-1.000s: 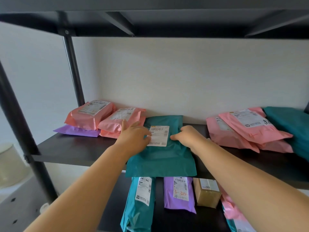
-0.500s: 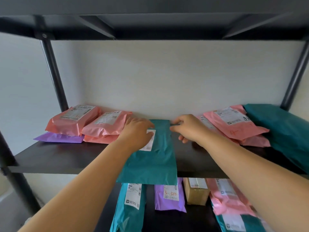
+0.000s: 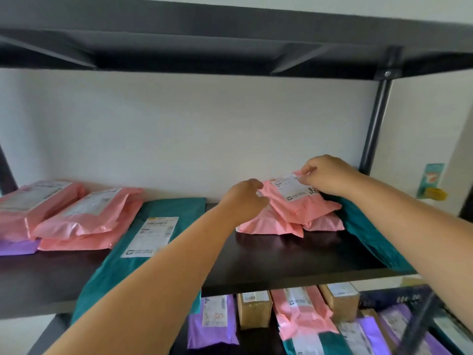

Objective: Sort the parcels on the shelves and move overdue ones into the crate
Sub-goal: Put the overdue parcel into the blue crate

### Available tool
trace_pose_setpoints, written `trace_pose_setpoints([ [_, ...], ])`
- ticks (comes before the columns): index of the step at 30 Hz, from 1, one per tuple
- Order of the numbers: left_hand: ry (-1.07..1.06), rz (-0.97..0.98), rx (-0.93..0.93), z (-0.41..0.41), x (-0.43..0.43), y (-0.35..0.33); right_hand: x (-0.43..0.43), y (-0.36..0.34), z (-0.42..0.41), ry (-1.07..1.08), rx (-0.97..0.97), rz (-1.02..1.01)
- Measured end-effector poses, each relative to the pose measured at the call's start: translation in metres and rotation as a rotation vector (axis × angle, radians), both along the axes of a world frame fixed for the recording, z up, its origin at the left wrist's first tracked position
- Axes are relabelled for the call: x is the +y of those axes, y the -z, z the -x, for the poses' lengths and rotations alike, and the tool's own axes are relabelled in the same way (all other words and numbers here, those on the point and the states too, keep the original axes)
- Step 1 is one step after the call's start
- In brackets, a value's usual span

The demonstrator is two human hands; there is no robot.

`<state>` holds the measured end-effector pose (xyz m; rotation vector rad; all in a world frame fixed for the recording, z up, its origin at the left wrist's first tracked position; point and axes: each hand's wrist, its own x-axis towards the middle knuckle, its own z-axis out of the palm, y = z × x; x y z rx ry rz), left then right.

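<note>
Shelf (image 3: 281, 254): dark board with parcels along the back, against a white wall.
Purple mailer (image 3: 15, 246): far left, lying flat, tucked under the left pile.
Left pile (image 3: 84, 216): pink mailers, stacked and overlapping, labels up, just beside the teal mailer.
Teal mailer (image 3: 149, 237): flat, label up, near end hanging over the shelf's front edge, partly covered by the left forearm.
Left hand (image 3: 243, 198): knuckles up, fingers curled at the left edge of the right pile. Cannot tell whether gripping or only touching.
Right pile (image 3: 271, 225): pink mailers heaped toward the back of the shelf, between the two teal ones.
Top mailer (image 3: 307, 208): pink, label up, tilted, resting on the right pile, right edge against the far teal mailer.
Right hand (image 3: 330, 178): thumb and forefinger pinching the top mailer's back edge at its label, other fingers curled.
Far teal mailer (image 3: 371, 237): slanted, right of the pile, reaching the shelf's front edge, partly under the right forearm.
Post (image 3: 376, 124): dark, upright, behind the right hand.
Lower shelf (image 3: 256, 340): more parcels, labels up.
Lower purple mailer (image 3: 213, 326): below the left forearm, red writing on its label.
Box (image 3: 254, 310): brown, just right of the lower purple mailer.
Lower pink mailer (image 3: 304, 316): right of the box, overlapping a teal one.
</note>
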<state>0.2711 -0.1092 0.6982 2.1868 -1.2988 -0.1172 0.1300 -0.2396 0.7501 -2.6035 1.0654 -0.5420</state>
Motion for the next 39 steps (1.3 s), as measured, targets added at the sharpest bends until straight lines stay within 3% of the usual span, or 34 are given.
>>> trace_pose_setpoints([
  [7,-0.03,-0.144,0.039,0.019,-0.051,0.003,-0.036,0.008,0.002,0.044,0.194,-0.014],
  [16,-0.024,-0.459,-0.27,0.019,-0.082,0.014,-0.041,0.026,-0.001,0.059,0.272,-0.103],
  [18,-0.066,-0.493,-0.261,0.017,-0.086,0.016,-0.041,0.027,0.0,0.056,0.262,-0.113],
  [21,-0.125,-0.377,-0.089,0.017,-0.087,0.018,-0.045,0.031,0.0,0.041,0.26,-0.106],
  [28,-0.282,-0.285,0.051,0.028,-0.083,0.014,-0.051,0.038,0.001,0.047,0.277,-0.101],
  [30,-0.309,-0.18,0.124,0.027,-0.086,0.014,-0.05,0.039,0.002,0.048,0.269,-0.112],
  [35,-0.231,0.15,0.27,0.027,-0.087,0.013,-0.051,0.04,0.006,0.031,0.214,-0.13],
  [39,-0.171,0.295,0.407,0.032,-0.083,0.009,-0.05,0.036,0.011,0.032,0.168,-0.166],
])
